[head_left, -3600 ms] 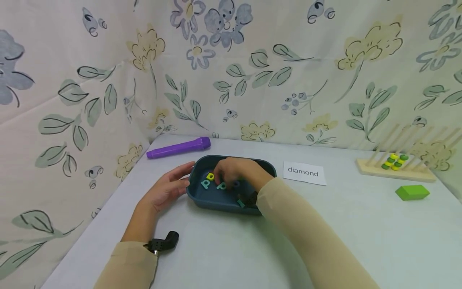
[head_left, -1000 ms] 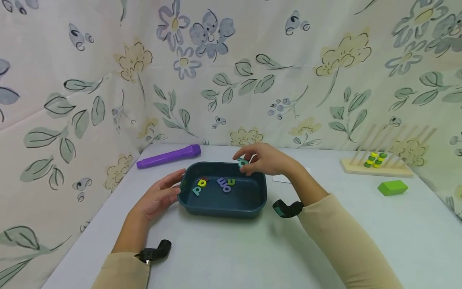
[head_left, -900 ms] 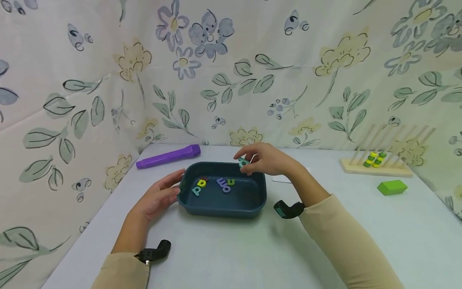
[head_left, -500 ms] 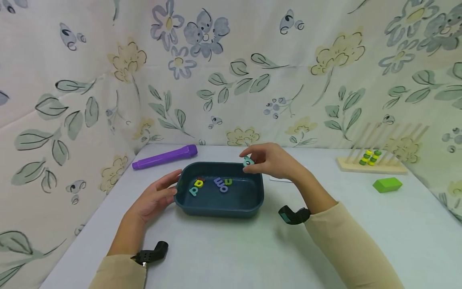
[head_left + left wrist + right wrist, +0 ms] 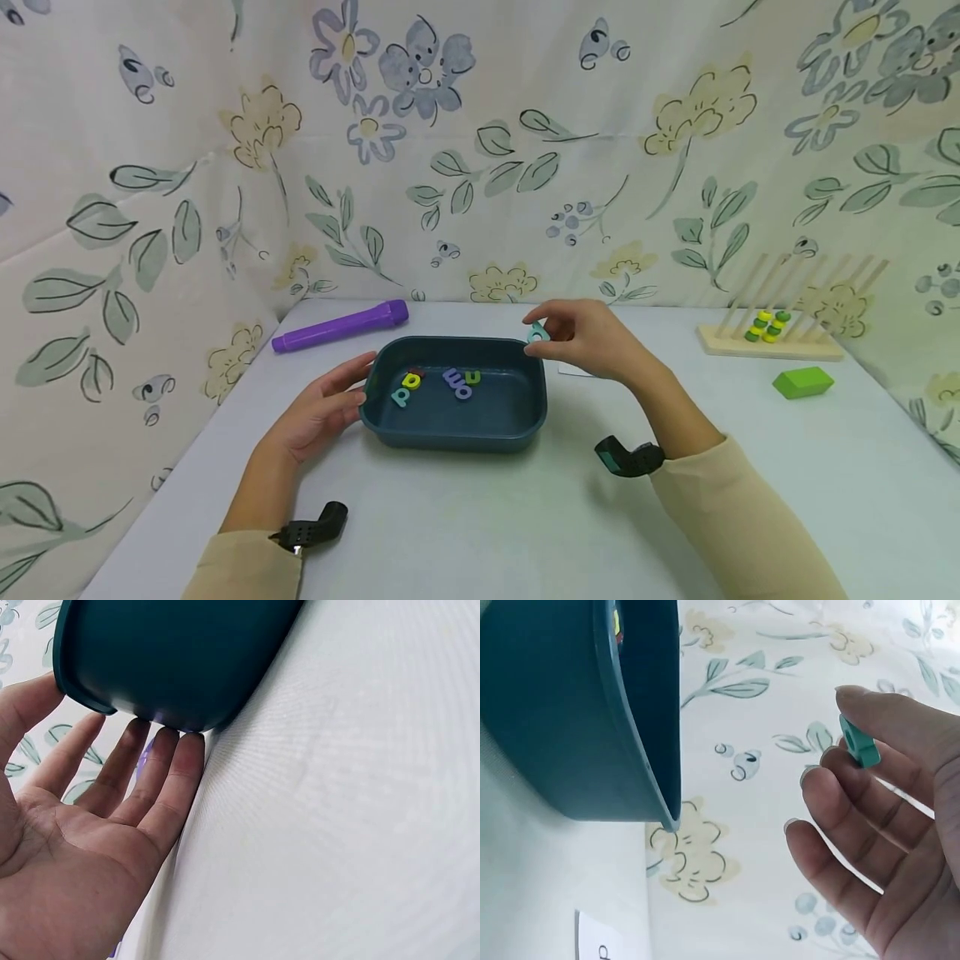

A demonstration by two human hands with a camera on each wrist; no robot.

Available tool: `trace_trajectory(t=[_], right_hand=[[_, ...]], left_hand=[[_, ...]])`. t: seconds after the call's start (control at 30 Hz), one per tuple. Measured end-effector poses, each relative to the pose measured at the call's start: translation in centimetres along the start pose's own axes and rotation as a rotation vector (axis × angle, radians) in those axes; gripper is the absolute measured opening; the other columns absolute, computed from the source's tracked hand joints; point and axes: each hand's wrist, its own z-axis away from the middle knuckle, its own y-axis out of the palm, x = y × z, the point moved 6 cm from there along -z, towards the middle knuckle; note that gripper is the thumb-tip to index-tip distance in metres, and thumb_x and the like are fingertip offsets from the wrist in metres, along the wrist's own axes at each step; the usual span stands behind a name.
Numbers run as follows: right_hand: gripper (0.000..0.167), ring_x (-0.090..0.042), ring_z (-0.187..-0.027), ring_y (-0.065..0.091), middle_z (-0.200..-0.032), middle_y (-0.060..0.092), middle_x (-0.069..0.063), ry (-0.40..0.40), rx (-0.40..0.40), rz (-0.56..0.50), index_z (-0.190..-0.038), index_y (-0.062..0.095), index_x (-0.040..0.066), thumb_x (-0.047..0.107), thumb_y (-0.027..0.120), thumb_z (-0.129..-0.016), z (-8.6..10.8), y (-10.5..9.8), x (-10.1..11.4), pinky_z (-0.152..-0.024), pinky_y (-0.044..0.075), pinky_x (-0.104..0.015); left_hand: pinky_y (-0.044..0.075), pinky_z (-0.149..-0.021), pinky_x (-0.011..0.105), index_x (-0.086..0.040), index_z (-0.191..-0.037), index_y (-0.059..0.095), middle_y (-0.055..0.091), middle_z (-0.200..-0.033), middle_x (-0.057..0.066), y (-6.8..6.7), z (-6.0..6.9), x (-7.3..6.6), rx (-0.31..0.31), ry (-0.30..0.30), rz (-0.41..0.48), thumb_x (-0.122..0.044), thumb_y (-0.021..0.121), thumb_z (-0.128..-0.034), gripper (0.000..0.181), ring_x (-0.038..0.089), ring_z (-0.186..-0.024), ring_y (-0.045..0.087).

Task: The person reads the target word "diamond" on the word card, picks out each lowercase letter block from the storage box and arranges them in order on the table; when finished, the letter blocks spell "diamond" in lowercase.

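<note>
A dark teal tray [image 5: 453, 437] stands on the table with several small plastic letters in it. These include a teal letter like a p [image 5: 401, 397], a yellow letter [image 5: 412, 381], a purple m [image 5: 453, 378], a purple o [image 5: 462, 392] and a green letter [image 5: 472, 377]. My left hand [image 5: 318, 414] touches the tray's left end with its fingertips, fingers nearly straight in the left wrist view. Above the tray's far right corner, my right hand [image 5: 588, 337] pinches a teal letter [image 5: 861, 742] between thumb and fingers. Which letter it is, I cannot tell.
Behind the right hand lies a mostly hidden white card [image 5: 573, 370]. A purple stick [image 5: 341, 325] rests at the back left. To the right are a wooden peg rack [image 5: 768, 343] with yellow and green beads and a green block [image 5: 803, 382]. A floral cloth [image 5: 480, 167] hangs behind.
My right hand has come up out of the tray with the teal letter and moved right, past the tray's corner. The left hand stays at the tray's left end.
</note>
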Motion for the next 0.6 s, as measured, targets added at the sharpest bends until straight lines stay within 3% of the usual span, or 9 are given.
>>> trace_trajectory(t=[0.17,0.4,0.6], right_hand=[[0.034,-0.019,-0.076,0.061,-0.087,0.067,-0.003,0.052,-0.027,0.009,-0.119,0.074,0.014,0.025,0.083,-0.088,1.0,-0.1,-1.1,-0.064,0.052,-0.032],[0.038,-0.014,-0.073,0.072,-0.08,0.073,0.0,0.166,-0.007,-0.016,-0.12,0.073,0.011,0.027,0.083,-0.088,2.4,0.1,-3.3,-0.069,0.054,-0.034],[0.04,-0.015,-0.077,0.077,-0.085,0.074,-0.003,0.221,-0.018,-0.045,-0.123,0.071,0.005,0.024,0.082,-0.089,3.4,-0.1,-4.4,-0.072,0.057,-0.032]], left_hand=[[0.053,-0.103,0.025,-0.015,-0.163,0.033,0.026,-0.168,0.014,0.0,0.1,0.0,-0.006,-0.005,-0.001,-0.012,0.059,-0.1034,0.065,0.011,-0.131,0.055],[0.053,-0.103,0.025,-0.017,-0.163,0.034,0.025,-0.169,0.013,0.0,0.1,0.1,-0.009,-0.011,-0.034,-0.016,0.059,-0.1039,0.064,0.01,-0.131,0.054],[0.053,-0.103,0.024,-0.017,-0.163,0.034,0.024,-0.169,0.012,0.0,0.2,-0.1,-0.015,-0.013,-0.027,-0.016,0.06,-0.1037,0.065,0.009,-0.131,0.055]])
